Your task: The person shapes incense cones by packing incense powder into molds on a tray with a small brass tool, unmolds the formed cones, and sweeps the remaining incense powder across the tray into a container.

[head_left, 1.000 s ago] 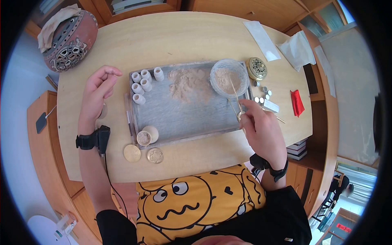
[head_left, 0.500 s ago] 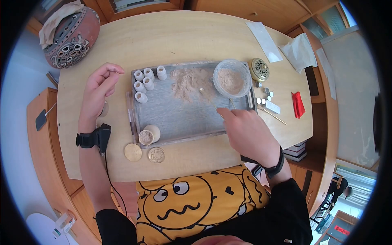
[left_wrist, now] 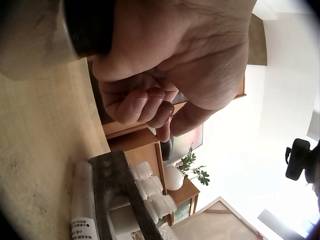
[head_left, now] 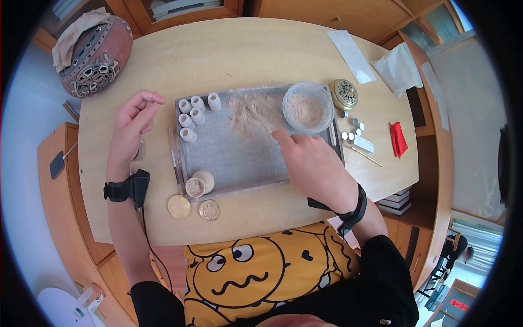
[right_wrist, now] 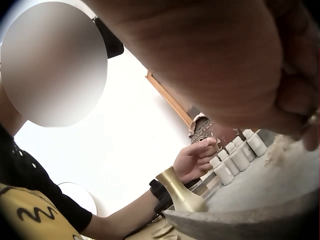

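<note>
My right hand (head_left: 318, 169) pinches a thin gold-coloured long-handled spoon (head_left: 263, 123) over the grey tray (head_left: 234, 163). The spoon's far end reaches into the loose beige powder (head_left: 238, 121) heaped at the tray's back. To the right of the heap, a clear bowl (head_left: 329, 115) holds more powder. My left hand (head_left: 133, 122) stays beside the tray's left edge, its fingers loosely curled around nothing; the left wrist view shows the bent fingers (left_wrist: 134, 105). Several small white bottles (head_left: 197, 116), without caps, stand in the tray's back left corner.
A gold vase-shaped vessel (right_wrist: 180, 192) stands at the tray's front left corner, two round gold discs (head_left: 178, 206) before it. Right of the tray are a pierced brass lid (head_left: 345, 94), small caps and a red pouch (head_left: 398, 139). A large pierced pot (head_left: 101, 57) sits back left.
My right hand has moved left from the bowl, bringing the spoon from the powder in the bowl to the heap on the tray. The left hand has hardly moved.
</note>
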`<state>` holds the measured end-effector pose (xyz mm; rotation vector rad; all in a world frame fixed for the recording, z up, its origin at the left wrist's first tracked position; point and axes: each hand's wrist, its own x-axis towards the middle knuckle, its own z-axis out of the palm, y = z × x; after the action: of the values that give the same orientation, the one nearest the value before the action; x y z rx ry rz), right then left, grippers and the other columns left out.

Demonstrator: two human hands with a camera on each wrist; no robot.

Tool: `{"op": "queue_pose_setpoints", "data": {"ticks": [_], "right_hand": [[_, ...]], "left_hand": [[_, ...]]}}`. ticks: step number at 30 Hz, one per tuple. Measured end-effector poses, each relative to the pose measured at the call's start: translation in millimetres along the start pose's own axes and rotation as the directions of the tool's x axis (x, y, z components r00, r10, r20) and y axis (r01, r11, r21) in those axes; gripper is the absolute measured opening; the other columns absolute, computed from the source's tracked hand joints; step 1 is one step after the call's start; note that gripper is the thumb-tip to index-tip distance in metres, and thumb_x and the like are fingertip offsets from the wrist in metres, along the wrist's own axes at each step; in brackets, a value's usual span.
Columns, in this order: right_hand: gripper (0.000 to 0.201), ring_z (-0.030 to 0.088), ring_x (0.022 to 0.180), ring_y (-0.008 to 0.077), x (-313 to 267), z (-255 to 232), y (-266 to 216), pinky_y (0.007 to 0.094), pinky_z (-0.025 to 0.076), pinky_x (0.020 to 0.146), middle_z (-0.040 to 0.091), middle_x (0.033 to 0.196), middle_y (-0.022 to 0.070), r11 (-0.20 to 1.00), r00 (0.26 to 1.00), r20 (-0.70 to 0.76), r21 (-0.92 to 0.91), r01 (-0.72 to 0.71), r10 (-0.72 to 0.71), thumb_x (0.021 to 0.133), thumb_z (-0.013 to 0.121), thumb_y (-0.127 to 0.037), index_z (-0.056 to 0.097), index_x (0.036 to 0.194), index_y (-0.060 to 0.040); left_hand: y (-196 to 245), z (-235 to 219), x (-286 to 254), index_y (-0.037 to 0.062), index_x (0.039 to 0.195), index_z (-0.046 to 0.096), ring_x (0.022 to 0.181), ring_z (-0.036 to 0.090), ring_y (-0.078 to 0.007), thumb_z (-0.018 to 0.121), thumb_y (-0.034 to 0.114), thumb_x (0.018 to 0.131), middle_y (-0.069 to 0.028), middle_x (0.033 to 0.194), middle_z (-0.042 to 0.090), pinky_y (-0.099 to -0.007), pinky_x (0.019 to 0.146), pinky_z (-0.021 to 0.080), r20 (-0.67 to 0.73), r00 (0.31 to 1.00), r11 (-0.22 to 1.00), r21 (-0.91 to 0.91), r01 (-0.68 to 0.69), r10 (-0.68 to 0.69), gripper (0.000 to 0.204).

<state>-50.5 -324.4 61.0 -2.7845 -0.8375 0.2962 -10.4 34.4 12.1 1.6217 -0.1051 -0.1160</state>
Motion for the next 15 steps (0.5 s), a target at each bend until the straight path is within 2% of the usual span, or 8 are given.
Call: {"op": "queue_pose_setpoints", "data": {"ticks": [3,5,6,8,10,15], "right_hand": [[0.034,0.066,0.070,0.0391,-7,-2,-1,0.0457,0.053,0.062,0.065,0.076,0.0203,0.999,1.000,-0.026,0.033,-0.004,0.004,0.084,0.058,0.004,0.057,0.118,0.0022],[0.034,0.066,0.066,0.0396,-13,-6,-3,0.0443,0.056,0.058,0.063,0.075,0.0188,1.000,0.996,-0.094,0.026,0.009,-0.007,0.074,0.058,0.008,0.054,0.107,0.0047],[0.034,0.066,0.066,0.0396,-17,-9,-3,0.0443,0.056,0.058,0.063,0.075,0.0188,1.000,0.996,-0.094,0.024,0.009,-0.006,0.074,0.058,0.008,0.054,0.107,0.0047],[0.039,0.066,0.066,0.0386,-26,-11,-3,0.0433,0.055,0.057,0.063,0.076,0.0172,0.999,0.983,-0.182,0.048,-0.010,0.019,0.076,0.058,0.007,0.055,0.114,0.0039],[0.040,0.066,0.067,0.0378,-36,-16,1,0.0431,0.055,0.058,0.063,0.077,0.0173,0.997,0.981,-0.187,0.063,-0.037,0.048,0.077,0.058,0.006,0.055,0.117,0.0032],[0.036,0.066,0.069,0.0385,-49,-22,13,0.0454,0.053,0.061,0.066,0.081,0.0191,0.985,0.968,-0.196,0.100,-0.140,0.157,0.085,0.059,0.002,0.054,0.120,0.0014]], "left_hand": [[-1,1,-1,0.0025,0.110,0.061,0.059,0.031,0.0000,0.054,0.008,0.101,0.0071,0.077,0.044,-0.0190,0.052,0.023,0.000,1.000,1.000,0.000,0.008,-0.008,0.013],[0,1,1,0.0025,0.110,0.061,0.059,0.031,-0.0001,0.054,0.008,0.101,0.0072,0.077,0.043,-0.0190,0.052,0.023,-0.013,1.000,1.000,0.010,0.013,-0.012,0.013],[0,0,1,0.0026,0.110,0.061,0.059,0.031,-0.0001,0.054,0.008,0.101,0.0072,0.077,0.043,-0.0190,0.052,0.023,-0.002,1.000,1.000,0.003,0.012,-0.012,0.013],[-2,1,-1,0.0026,0.110,0.061,0.058,0.031,-0.0002,0.054,0.008,0.101,0.0073,0.076,0.042,-0.0191,0.052,0.023,0.007,1.000,1.000,-0.006,0.020,-0.020,0.013],[0,1,0,0.0027,0.110,0.061,0.058,0.031,-0.0002,0.054,0.009,0.101,0.0073,0.076,0.042,-0.0192,0.052,0.023,0.005,1.000,1.000,0.015,-0.016,0.016,0.013],[0,2,0,0.0027,0.110,0.061,0.059,0.031,-0.0005,0.054,0.010,0.101,0.0075,0.075,0.041,-0.0195,0.052,0.023,-0.011,1.000,1.000,0.027,-0.003,0.003,0.014]]}}
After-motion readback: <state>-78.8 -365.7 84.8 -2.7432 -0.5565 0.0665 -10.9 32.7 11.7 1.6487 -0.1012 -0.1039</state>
